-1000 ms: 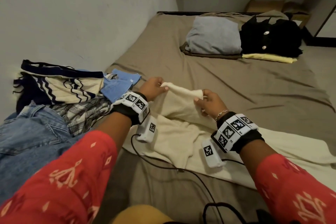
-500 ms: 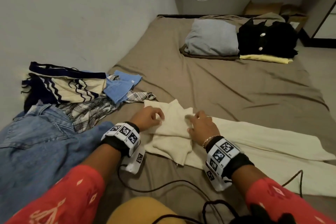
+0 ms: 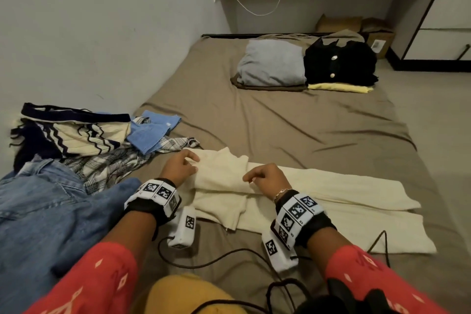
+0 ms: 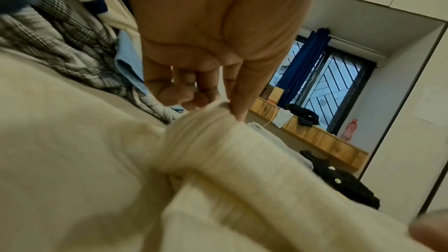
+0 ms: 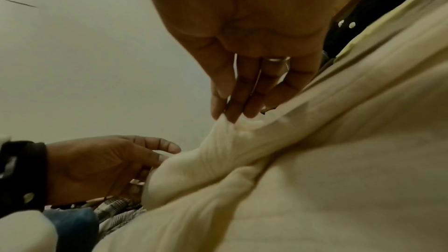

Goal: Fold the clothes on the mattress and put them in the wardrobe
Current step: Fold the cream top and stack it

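At the near edge of the mattress (image 3: pixel 293 130) a cream garment (image 3: pixel 318 201) is lying stretched out flat, one ribbed end doubled over its middle, so the folding of this piece is only getting started by my reading. Far off near the head of the bed, a grey folded piece (image 3: pixel 272 64) and a black buttoned top (image 3: pixel 341 61) on a yellow one are sitting stacked, seemingly finished but not yet carried to the wardrobe. By the wall an unfolded heap (image 3: pixel 84 145) with jeans (image 3: pixel 46 206) is waiting. The left hand (image 3: pixel 179 167) is pinching the ribbed cuff between thumb and fingertips (image 4: pixel 238 110), the cloth bunching right under them. The right hand (image 3: pixel 265 178) is curling its fingers (image 5: pixel 231 106) down together, nipping a small ridge of the cream fabric.
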A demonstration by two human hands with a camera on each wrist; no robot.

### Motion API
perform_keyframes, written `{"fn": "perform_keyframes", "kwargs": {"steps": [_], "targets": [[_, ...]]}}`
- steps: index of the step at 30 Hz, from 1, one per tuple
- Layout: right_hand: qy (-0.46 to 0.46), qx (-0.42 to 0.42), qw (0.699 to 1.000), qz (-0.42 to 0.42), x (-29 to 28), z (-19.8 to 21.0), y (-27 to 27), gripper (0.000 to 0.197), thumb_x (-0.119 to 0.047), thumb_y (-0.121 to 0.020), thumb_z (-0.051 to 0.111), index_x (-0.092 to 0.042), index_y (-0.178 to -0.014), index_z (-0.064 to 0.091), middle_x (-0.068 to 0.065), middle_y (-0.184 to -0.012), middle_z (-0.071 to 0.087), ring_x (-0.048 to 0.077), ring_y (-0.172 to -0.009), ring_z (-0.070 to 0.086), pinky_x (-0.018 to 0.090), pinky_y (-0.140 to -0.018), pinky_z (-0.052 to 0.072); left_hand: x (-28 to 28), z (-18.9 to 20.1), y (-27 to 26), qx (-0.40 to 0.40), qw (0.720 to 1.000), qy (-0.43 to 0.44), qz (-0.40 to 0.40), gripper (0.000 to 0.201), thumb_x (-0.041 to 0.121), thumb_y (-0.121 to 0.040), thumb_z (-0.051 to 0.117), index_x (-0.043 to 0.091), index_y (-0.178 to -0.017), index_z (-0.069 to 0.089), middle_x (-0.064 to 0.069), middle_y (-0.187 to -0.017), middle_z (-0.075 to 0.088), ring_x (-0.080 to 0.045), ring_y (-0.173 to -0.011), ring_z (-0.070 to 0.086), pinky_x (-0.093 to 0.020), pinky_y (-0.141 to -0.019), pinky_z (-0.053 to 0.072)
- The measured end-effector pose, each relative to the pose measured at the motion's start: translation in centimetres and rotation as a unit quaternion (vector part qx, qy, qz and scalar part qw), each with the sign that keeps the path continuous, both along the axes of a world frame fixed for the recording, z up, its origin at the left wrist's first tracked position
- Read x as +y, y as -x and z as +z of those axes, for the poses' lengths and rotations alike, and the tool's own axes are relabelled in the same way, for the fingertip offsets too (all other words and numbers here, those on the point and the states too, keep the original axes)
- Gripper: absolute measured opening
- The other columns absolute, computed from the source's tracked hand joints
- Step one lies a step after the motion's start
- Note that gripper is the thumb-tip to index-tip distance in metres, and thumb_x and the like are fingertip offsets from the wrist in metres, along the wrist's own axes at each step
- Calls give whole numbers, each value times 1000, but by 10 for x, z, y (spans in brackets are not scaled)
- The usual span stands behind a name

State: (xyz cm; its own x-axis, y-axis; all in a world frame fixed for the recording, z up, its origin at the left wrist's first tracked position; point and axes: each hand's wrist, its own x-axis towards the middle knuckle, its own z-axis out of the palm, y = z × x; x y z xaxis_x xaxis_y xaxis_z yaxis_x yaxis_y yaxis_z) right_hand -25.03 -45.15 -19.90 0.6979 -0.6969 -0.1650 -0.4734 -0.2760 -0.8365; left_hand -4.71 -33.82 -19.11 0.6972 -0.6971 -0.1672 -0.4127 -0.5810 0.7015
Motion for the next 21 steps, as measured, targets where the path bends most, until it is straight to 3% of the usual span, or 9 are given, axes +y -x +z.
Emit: {"fn": "perform_keyframes", "kwargs": {"steps": [4, 6, 9, 11, 13, 15, 17, 19, 21], "targets": [[40, 144, 980, 135, 7, -8, 10, 33, -3, -87, 50, -13, -116, 64, 13, -123, 58, 27, -116, 52, 25, -96, 37, 9, -7, 8, -73, 975, -205, -53, 16, 3, -80, 62, 18, -76, 57, -10, -98, 61, -26, -95, 57, -28, -80, 43], [117, 161, 974, 111, 0, -3, 30, 36, -12, -92, 47, -20, -126, 55, 14, -136, 45, 29, -126, 41, 31, -104, 30, 0, -2, 18, -156, 972, -171, -51, 6, 11, -84, 60, 15, -87, 63, -11, -107, 62, -28, -103, 56, -31, -88, 42], [206, 280, 931, 114, -17, -4, 81, 51, -28, -94, 45, -28, -142, 31, 9, -154, 16, 27, -141, 16, 38, -112, 21, -21, 7, 48, -195, 970, -48, -139, 20, 10, -86, 61, 7, -105, 64, -14, -114, 61, -29, -109, 54, -32, -95, 36], [178, 372, 897, 159, -26, -6, 121, 61, -39, -93, 46, -27, -146, 19, 7, -155, 10, 27, -142, 11, 44, -112, 21, -34, 5, 72, -177, 949, -104, -238, 29, 15, -90, 56, 9, -119, 59, -13, -127, 55, -29, -119, 49, -29, -99, 32], [90, 345, 925, 131, -39, -5, 165, 62, -35, -94, 47, -23, -147, 17, 3, -156, 12, 25, -142, 13, 39, -113, 18, -43, -4, 87, -160, 914, -249, -278, 43, 26, -93, 53, 13, -133, 45, -10, -140, 44, -26, -129, 41, -27, -102, 30], [35, 230, 972, -28, -59, -1, 212, 48, -22, -93, 54, -14, -138, 40, 9, -147, 35, 25, -133, 35, 31, -107, 26, -49, -9, 90, -165, 906, -299, -249, 49, 33, -92, 54, 12, -134, 42, -11, -141, 42, -26, -128, 42, -27, -101, 33], [24, 134, 972, -189, -78, 1, 256, 21, -11, -87, 60, -22, -102, 68, 15, -118, 59, 27, -111, 54, 34, -97, 38, -55, -8, 97, -201, 912, -282, -220, 47, 35, -90, 55, 12, -130, 47, -12, -137, 48, -28, -123, 46, -31, -100, 37], [-34, 81, 952, -294, -91, -4, 284, 22, -5, -86, 58, -21, -73, 65, 14, -91, 61, 29, -89, 59, 39, -88, 45, -63, -6, 113, -235, 912, -245, -230, 44, 34, -90, 54, 15, -129, 48, -9, -135, 49, -29, -123, 45, -37, -102, 37], [-146, 31, 930, -336, -95, -8, 292, 20, -2, -90, 52, -13, -74, 56, 11, -76, 57, 25, -70, 55, 37, -77, 47, -73, -5, 146, -255, 908, -172, -284, 39, 31, -92, 51, 16, -128, 49, -6, -134, 49, -26, -124, 43, -37, -102, 35]]}}
